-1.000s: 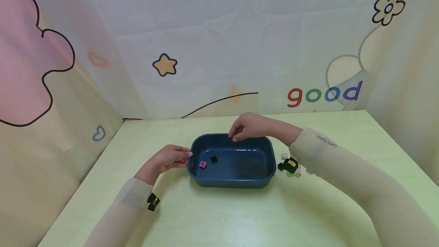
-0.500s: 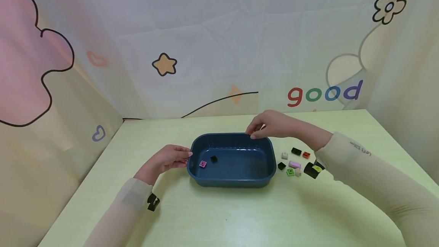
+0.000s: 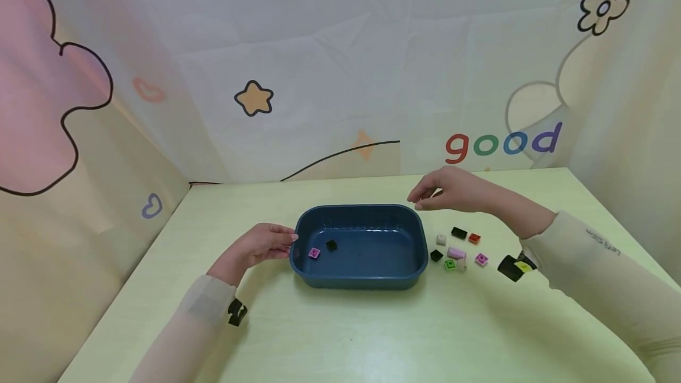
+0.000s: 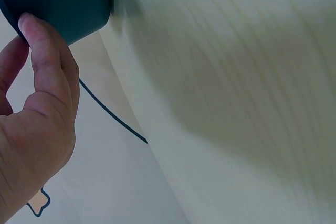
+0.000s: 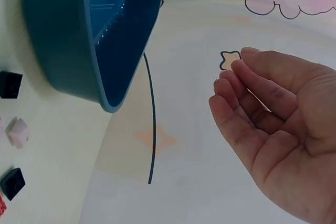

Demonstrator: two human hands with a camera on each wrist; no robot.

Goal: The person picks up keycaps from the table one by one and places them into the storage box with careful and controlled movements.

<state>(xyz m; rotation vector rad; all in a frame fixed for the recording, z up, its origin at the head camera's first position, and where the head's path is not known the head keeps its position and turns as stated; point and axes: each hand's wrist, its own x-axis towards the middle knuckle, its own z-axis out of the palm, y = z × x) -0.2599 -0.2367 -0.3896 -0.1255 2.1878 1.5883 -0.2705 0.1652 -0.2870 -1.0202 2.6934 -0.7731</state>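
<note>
A dark blue plastic basin (image 3: 359, 283) stands on the table. My left hand (image 3: 264, 245) pinches its left rim, with the thumb and fingers on either side of the wall in the left wrist view. Inside, toward the left end, lie a pink toy brick (image 3: 314, 253) and a black toy brick (image 3: 331, 245). My right hand (image 3: 449, 189) hovers beyond the basin's far right corner, its fingers loosely bent. Nothing is between its thumb and fingertips in the right wrist view (image 5: 278, 108).
To the right of the basin lie several loose small bricks: white (image 3: 441, 240), black (image 3: 459, 233), red (image 3: 474, 238), lilac (image 3: 456, 253), green (image 3: 450, 265) and pink (image 3: 481, 259), among others. A printed curtain (image 3: 319, 75) hangs behind the pale green table (image 3: 340, 336).
My right hand has moved right, from over the basin's far side to past its far right corner, uncovering the loose bricks. The left hand and basin have stayed put.
</note>
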